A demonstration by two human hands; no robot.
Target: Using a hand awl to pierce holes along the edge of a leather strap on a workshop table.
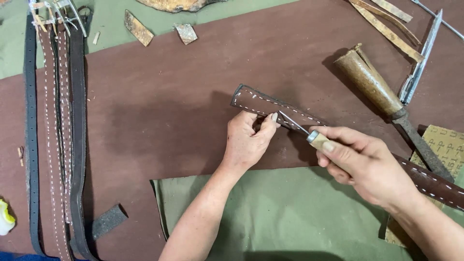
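My left hand [247,140] pinches a brown leather strap [256,102] with white stitching near its pointed end, holding it just above the brown leather sheet [164,111]. My right hand [365,162] grips an awl [316,140] by its pale wooden handle. Its thin metal point meets the strap right beside my left thumb. The strap runs on to the right, behind my right wrist.
Several stitched leather belts [55,145] lie in a row along the left. A large wooden-handled tool [374,87] and a metal blade [420,63] rest at the right, beside sandpaper [444,145]. Leather scraps [137,28] lie at the top. Green cloth [270,212] covers the near side.
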